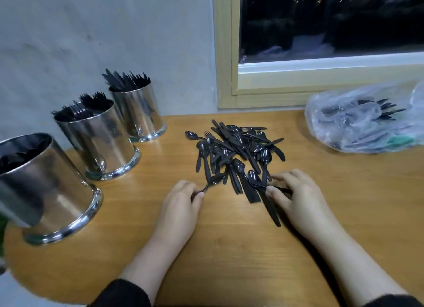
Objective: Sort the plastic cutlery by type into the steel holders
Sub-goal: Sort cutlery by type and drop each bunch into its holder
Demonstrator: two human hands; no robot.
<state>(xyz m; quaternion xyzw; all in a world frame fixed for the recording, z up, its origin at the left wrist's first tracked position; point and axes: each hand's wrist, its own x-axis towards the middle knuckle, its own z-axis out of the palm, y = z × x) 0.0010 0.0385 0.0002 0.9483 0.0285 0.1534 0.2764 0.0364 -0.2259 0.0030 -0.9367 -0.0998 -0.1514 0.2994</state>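
A heap of black plastic cutlery [236, 150] lies in the middle of the wooden table [229, 249]. Three steel holders stand in a row at the left: the near one [43, 192] with dark pieces inside, the middle one [98, 141] with forks, the far one [140, 111] with knives. My left hand [181, 205] pinches the handle of a black spoon [214, 180] at the heap's near left edge. My right hand [296, 196] pinches a black spoon [254, 177] by its handle at the heap's near right edge. A black knife [271, 208] lies just left of that hand.
A clear plastic bag [362, 120] with more black cutlery lies at the table's back right, under the window frame [321, 81]. A grey wall stands behind the holders. The table's rounded edge curves round at the near left.
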